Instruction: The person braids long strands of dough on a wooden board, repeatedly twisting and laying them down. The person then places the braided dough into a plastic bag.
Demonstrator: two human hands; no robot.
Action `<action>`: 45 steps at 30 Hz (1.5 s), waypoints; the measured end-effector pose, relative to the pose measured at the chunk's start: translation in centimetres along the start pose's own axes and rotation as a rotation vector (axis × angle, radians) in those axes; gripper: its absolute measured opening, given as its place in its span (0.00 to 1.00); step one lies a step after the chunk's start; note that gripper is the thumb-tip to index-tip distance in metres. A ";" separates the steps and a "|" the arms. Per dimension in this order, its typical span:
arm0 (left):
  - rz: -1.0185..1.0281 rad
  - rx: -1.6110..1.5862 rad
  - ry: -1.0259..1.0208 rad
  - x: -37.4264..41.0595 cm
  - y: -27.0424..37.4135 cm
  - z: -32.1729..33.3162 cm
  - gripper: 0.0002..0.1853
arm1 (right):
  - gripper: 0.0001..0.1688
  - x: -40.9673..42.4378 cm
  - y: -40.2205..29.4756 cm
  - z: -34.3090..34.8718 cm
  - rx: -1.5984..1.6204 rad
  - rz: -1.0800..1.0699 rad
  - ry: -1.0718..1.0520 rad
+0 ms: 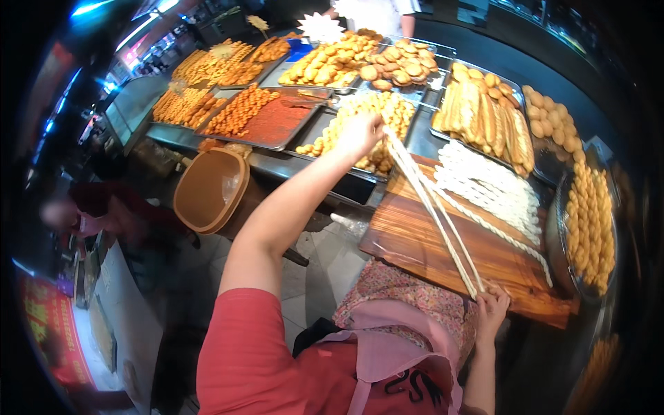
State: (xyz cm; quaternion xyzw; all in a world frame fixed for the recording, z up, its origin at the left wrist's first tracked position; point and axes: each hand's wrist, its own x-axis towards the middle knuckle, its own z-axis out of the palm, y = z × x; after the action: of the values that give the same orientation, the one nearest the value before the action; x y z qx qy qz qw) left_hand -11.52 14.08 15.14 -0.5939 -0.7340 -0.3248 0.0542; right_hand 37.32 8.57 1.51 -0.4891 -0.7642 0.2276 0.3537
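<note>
Strands of pale dough [440, 220] stretch diagonally above a wooden board [404, 228]. My left hand [363, 134], arm extended, grips their far end over a tray of small golden fried pieces [399, 111]. At the board's near edge, my right hand [490, 306] has its fingers on the near end. A twisted rope of dough [498, 238] lies on the board beside the stretched strands; its upper end passes close to them, and whether they touch I cannot tell. Many white twisted dough pieces [487, 192] lie in rows at the board's far right side.
Long fried dough sticks [482, 122] fill a tray beyond the board. Fried twists [591, 228] stand in a metal bowl at right. A tray with red crumbs [280, 119] and a brown plastic bin [210, 192] are at left. A person in white [376, 15] stands behind the counter.
</note>
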 end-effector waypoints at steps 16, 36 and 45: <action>-0.566 -0.438 -0.889 -11.3 0.6 9.5 0.11 | 0.07 1.9 9.3 -12.6 -0.263 -0.099 -0.151; -0.740 -1.256 -0.580 -17.8 -1.6 6.1 0.12 | 0.29 1.2 9.6 -9.5 -0.607 -0.162 -0.166; -0.601 -0.975 -0.619 -19.9 -2.1 3.3 0.12 | 0.30 15.1 3.3 0.4 -0.600 -0.296 0.028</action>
State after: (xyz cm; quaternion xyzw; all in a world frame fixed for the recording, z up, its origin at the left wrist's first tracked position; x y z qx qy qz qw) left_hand -6.66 -0.99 2.47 -0.3852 -0.6183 -0.4356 -0.5287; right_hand 34.86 23.64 3.77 -0.4581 -0.8549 -0.0683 0.2336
